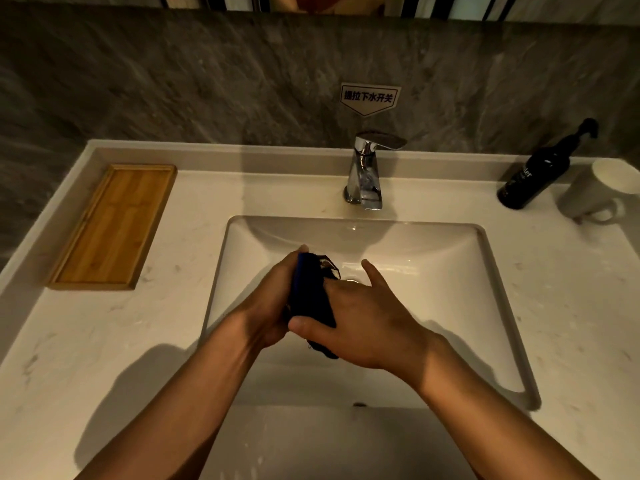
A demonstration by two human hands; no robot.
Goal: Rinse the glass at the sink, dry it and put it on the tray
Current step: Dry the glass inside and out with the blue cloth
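Note:
Both hands are together over the middle of the white sink [433, 258]. My left hand [266, 306] wraps around a dark blue cloth [311, 299] bundled about the glass [327, 264]. Only a glinting bit of the glass's rim shows at the top of the cloth; the rest is hidden. My right hand [367, 323] presses on the cloth from the right, thumb on its lower end and fingers spread over it. The wooden tray [110, 226] lies on the counter at the left with nothing on it.
A chrome faucet [365, 174] stands behind the basin, with no water visibly running. A black pump bottle [533, 178] and a white mug [595, 192] sit at the back right of the counter. A grey stone wall rises behind.

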